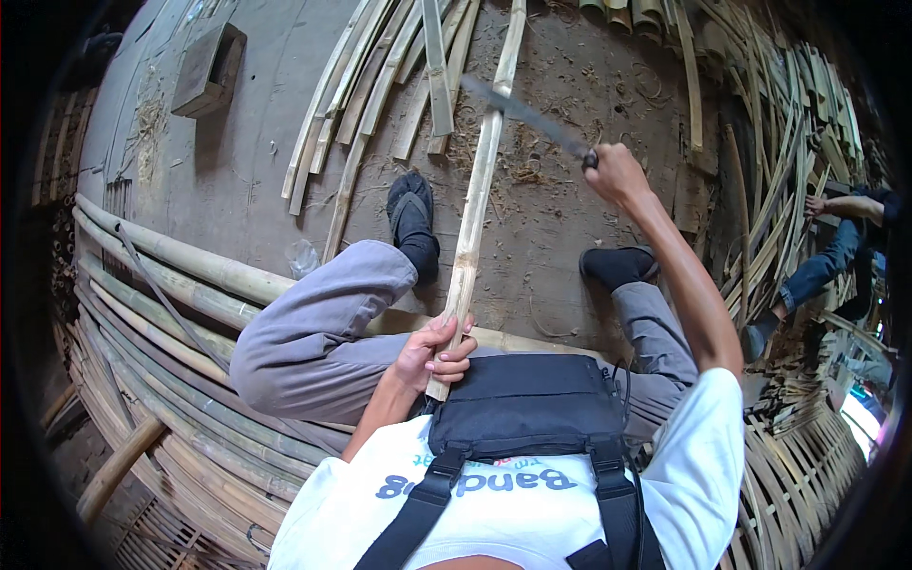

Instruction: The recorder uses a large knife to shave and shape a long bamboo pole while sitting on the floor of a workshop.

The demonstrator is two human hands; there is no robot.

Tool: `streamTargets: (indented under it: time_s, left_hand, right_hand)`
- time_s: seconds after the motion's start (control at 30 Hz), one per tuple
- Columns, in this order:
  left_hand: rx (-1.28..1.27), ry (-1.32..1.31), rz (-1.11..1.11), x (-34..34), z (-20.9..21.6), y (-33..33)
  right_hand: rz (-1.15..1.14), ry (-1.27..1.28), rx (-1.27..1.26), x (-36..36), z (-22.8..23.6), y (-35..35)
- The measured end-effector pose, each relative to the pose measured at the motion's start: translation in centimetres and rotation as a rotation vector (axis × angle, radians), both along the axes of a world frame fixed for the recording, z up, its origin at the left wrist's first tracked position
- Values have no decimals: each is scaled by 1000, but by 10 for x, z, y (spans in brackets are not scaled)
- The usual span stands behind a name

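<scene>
A long pale bamboo strip runs from my lap away toward the far edge of the view. My left hand is closed around its near end, beside the black bag on my chest. In my right hand is the dark handle of a long-bladed knife, held out to the right of the strip. Its blade points to the far left and crosses the strip well beyond my left hand. Whether the edge touches the strip or passes just above it, I cannot tell.
Several split bamboo strips lie on the ground ahead, left of the held one. Whole bamboo poles are stacked at my left. A wooden block stands far left. More strips pile up at right, where another person's hand shows. Shavings litter the ground.
</scene>
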State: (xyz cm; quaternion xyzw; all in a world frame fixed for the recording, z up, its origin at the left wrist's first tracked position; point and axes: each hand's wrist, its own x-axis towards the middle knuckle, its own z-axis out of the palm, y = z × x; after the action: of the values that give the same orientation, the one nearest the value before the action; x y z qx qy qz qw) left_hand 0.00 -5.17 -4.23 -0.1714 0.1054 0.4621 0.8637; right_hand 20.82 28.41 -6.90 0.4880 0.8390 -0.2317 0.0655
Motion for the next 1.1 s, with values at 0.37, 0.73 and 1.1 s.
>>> streamTargets:
  time_s: [0.37, 0.73, 1.1]
  left_hand:
    - [-79, 648, -182, 3, 40, 21]
    - [-87, 776, -189, 12, 28, 12]
    - [-40, 656, -146, 10, 25, -2]
  right_hand:
    - [213, 51, -142, 6, 39, -93]
    - [381, -18, -50, -11, 34, -113]
    - [78, 24, 20, 16, -6, -88]
